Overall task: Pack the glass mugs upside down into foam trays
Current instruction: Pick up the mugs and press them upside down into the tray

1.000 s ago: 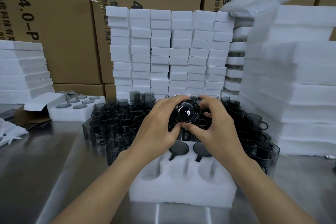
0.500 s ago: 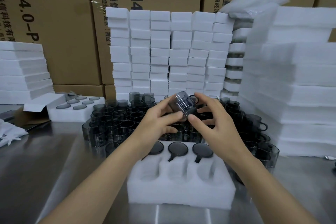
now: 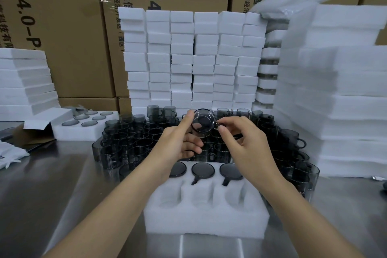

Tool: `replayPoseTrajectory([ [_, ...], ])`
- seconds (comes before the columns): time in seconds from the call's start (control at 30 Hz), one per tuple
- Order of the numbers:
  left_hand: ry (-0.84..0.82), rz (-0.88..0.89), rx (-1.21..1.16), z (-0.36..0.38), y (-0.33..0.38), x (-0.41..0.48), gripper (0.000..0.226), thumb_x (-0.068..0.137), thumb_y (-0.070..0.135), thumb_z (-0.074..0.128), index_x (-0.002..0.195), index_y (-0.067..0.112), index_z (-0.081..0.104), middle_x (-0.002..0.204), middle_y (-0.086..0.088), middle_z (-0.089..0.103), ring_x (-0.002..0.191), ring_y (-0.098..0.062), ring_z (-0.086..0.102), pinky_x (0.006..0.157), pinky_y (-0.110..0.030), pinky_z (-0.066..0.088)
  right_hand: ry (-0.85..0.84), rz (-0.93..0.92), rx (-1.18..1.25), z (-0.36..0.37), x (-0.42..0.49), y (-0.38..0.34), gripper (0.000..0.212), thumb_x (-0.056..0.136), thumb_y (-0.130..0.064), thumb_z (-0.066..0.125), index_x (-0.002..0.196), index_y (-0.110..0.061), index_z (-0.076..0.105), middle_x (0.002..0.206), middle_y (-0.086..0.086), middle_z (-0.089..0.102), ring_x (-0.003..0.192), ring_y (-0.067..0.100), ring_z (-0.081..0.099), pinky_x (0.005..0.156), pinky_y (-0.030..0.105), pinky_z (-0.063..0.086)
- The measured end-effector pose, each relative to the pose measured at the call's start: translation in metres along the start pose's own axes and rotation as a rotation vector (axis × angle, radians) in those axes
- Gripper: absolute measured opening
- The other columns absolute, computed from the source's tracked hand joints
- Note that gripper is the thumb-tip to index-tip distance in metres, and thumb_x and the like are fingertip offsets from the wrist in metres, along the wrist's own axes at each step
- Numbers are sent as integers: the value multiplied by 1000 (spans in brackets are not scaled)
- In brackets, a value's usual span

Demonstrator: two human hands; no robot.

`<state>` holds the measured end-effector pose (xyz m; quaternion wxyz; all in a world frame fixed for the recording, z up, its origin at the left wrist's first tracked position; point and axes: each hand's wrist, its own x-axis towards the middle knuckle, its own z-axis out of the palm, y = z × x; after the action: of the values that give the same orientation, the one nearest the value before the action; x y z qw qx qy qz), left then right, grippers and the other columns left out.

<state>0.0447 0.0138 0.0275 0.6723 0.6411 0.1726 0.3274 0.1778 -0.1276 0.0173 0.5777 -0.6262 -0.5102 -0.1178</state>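
Your left hand (image 3: 178, 142) has its fingers curled round the mug (image 3: 203, 123); your right hand (image 3: 249, 146) apparently pinches its handle (image 3: 217, 125). Turn the rim down, align the handle with its slot, and seat the mug in the foam tray (image 3: 206, 218). 3 near pockets (image 3: 204, 197) are empty.

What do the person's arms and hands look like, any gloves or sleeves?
The left hand and right hand wear no gloves, and no ring, watch or wristband is visible. The left arm and right arm are bare too, with no sleeve in view.
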Motion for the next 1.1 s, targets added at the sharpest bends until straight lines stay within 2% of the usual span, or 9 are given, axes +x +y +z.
replayPoseTrajectory([
  [0.1, -5, -15, 1, 0, 1, -1, 75, 82, 84, 60, 111, 17, 81, 76, -7, 74, 65, -16, 69, 63, -26, 53, -4, -16, 1, 1, 0, 0, 13, 103, -21, 70, 111, -29, 76, 99, -10, 68, 96, 8, 66, 71, 14, 49],
  [0.33, -19, -97, -31, 3, 4, -4, 54, 105, 58, 46, 120, 15, 74, 84, -9, 78, 67, -17, 71, 68, -32, 50, -1, -65, 12, 0, -1, -2, 14, 101, -19, 73, 108, -30, 77, 96, -12, 67, 95, 12, 68, 70, 16, 51],
  [0.43, -35, -72, -65, 3, 5, -4, 50, 102, 55, 52, 130, 18, 72, 93, -7, 79, 70, -17, 70, 68, -31, 50, -6, -63, 6, 1, -1, 0, 15, 100, -16, 73, 106, -29, 76, 95, -12, 65, 94, 12, 67, 69, 17, 51],
  [0.53, -64, -29, -57, 2, 6, -5, 59, 86, 61, 60, 128, 24, 75, 103, -5, 80, 73, -16, 71, 70, -31, 50, -3, -51, 9, 1, -1, 0, 16, 100, -14, 72, 105, -29, 76, 95, -12, 65, 93, 11, 67, 68, 15, 49],
  [0.63, -85, 27, -42, 2, 7, -7, 47, 85, 61, 62, 116, 32, 81, 113, -1, 82, 84, -16, 76, 73, -29, 54, 12, -23, 17, 1, -1, 1, 17, 101, -16, 71, 104, -32, 74, 92, -13, 69, 88, 9, 66, 68, 14, 49],
  [0.73, -72, 60, -51, 3, 8, -9, 48, 88, 54, 63, 125, 26, 77, 119, -2, 81, 104, -19, 78, 80, -32, 56, 19, 5, 32, 3, -1, 4, 17, 101, -18, 71, 104, -34, 74, 87, -12, 71, 79, 11, 66, 68, 18, 53],
  [0.87, -27, 128, -46, 5, 9, -13, 47, 92, 58, 76, 126, 26, 79, 124, 2, 79, 119, -16, 74, 80, -28, 58, 40, -12, 1, 3, -1, 4, 19, 100, -17, 73, 107, -35, 74, 93, -14, 72, 82, 13, 68, 71, 17, 53],
  [1.0, 20, 177, -26, 8, 9, -14, 47, 89, 59, 71, 121, 26, 81, 122, 4, 80, 122, -14, 72, 81, -29, 56, 32, 1, 67, 3, 0, 2, 37, 97, -17, 76, 120, -43, 62, 98, -15, 70, 83, 12, 71, 68, 16, 53],
  [1.1, 21, 164, -46, 7, 11, -14, 51, 83, 70, 70, 115, 31, 83, 120, 3, 80, 115, -12, 72, 79, -28, 54, -45, 48, 74, 1, 1, 3, 60, 90, -22, 83, 136, -47, 55, 110, -20, 63, 96, 12, 69, 75, 24, 57],
])
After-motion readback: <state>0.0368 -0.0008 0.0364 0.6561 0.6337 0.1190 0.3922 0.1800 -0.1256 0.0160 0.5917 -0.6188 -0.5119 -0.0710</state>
